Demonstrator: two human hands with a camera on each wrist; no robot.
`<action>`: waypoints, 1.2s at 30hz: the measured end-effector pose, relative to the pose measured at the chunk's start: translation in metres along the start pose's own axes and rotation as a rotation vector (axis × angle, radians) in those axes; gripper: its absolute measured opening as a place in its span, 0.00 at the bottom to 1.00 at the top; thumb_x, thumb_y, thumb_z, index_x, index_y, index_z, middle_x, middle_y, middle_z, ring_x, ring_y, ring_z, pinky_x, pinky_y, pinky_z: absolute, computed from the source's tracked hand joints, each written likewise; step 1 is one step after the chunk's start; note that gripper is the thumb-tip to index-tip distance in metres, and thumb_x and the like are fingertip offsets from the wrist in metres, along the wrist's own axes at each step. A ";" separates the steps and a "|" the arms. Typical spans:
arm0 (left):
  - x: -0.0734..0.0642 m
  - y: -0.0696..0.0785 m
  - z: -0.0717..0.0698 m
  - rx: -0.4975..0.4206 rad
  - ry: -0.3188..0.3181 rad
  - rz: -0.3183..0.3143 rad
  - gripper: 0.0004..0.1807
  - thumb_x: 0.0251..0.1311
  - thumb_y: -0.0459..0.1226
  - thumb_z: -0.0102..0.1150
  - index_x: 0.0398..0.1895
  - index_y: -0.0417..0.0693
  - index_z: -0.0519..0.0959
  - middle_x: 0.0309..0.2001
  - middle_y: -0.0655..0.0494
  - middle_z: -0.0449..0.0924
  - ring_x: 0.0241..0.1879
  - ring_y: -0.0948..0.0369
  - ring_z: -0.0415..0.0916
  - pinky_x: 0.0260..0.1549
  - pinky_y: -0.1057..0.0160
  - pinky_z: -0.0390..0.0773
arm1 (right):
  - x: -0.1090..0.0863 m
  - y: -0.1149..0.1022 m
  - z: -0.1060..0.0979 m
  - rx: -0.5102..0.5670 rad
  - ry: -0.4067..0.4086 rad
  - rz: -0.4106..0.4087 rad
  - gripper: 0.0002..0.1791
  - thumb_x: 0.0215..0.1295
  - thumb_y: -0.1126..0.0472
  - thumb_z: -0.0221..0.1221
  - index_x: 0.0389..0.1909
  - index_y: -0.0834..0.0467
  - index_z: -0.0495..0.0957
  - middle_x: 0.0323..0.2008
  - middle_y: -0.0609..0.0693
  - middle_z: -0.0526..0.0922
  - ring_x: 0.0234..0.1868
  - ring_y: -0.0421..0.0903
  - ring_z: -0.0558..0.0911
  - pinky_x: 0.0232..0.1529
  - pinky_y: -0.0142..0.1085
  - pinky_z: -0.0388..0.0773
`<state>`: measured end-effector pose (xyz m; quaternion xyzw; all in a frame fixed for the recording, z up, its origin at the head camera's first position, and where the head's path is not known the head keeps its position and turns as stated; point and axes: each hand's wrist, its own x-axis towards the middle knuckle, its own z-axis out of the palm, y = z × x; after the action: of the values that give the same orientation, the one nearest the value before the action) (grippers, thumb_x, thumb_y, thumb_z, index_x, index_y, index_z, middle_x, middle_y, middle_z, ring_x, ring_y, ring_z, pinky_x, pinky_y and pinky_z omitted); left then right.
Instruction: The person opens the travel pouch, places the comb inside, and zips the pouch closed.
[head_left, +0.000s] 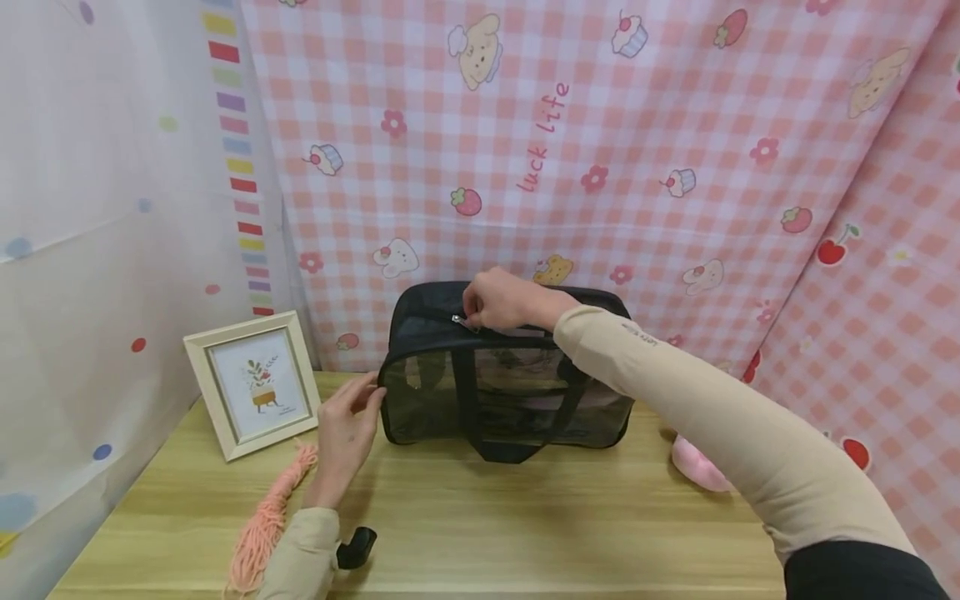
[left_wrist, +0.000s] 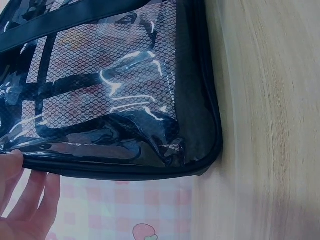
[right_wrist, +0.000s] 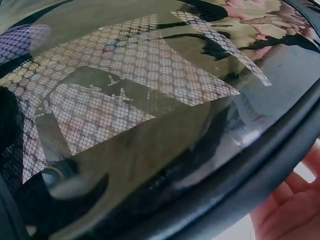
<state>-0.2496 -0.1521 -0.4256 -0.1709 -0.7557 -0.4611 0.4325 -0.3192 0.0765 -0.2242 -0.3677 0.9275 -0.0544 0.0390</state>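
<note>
A black bag with see-through panels [head_left: 525,383] stands upright on the wooden table [head_left: 570,533], towards its back edge, with its front facing the person. Its dark carrying strap [head_left: 510,452] droops down the front, the loop reaching the tabletop. Light mesh patterning [left_wrist: 100,45] shows through the clear side in the left wrist view (the glare on the plastic blurs what else may lie behind it).

On the bag's top, the right hand [head_left: 504,300] has its fingers curled in and pinches the silver zip pull [head_left: 459,320], left of the top's middle. The left hand [head_left: 348,425] grips the bag's left edge lightly, thumb on the front piping and fingers behind, so the gap between them is only as wide as that edge.

Left of the bag, a cream picture frame [head_left: 258,387] leans back, showing a potted plant. Nearer the person lies a bundle of peach yarn [head_left: 262,525], partly under the left sleeve [head_left: 303,550]; a small black object [head_left: 357,548] is just beside that sleeve. Over on the right, something pink [head_left: 697,465] is half hidden by the beige right sleeve [head_left: 697,400]. Behind everything hangs a pink checked curtain [head_left: 555,125].
</note>
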 end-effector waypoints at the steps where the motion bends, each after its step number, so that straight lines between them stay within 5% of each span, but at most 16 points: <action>1: 0.000 0.000 0.000 0.001 0.000 -0.002 0.11 0.55 0.24 0.63 0.42 0.37 0.83 0.36 0.47 0.83 0.28 0.55 0.82 0.34 0.77 0.78 | 0.000 0.000 0.000 -0.001 0.001 0.003 0.06 0.65 0.59 0.60 0.33 0.56 0.83 0.25 0.45 0.82 0.25 0.41 0.79 0.29 0.35 0.77; 14: 0.001 0.000 0.001 -0.010 -0.004 -0.001 0.11 0.54 0.23 0.64 0.42 0.36 0.83 0.36 0.47 0.83 0.29 0.55 0.82 0.34 0.76 0.78 | -0.001 -0.006 0.003 0.029 -0.033 0.048 0.03 0.65 0.64 0.59 0.37 0.58 0.80 0.32 0.48 0.81 0.29 0.42 0.79 0.35 0.35 0.78; 36: 0.001 0.000 -0.002 -0.028 -0.018 -0.028 0.11 0.57 0.26 0.62 0.44 0.40 0.83 0.37 0.48 0.83 0.30 0.56 0.82 0.35 0.76 0.78 | -0.010 0.013 -0.010 0.242 0.035 -0.001 0.10 0.67 0.67 0.51 0.40 0.61 0.81 0.22 0.54 0.80 0.21 0.45 0.71 0.33 0.39 0.75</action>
<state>-0.2491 -0.1532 -0.4242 -0.1709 -0.7554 -0.4761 0.4166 -0.3219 0.0938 -0.2152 -0.3599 0.9145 -0.1721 0.0670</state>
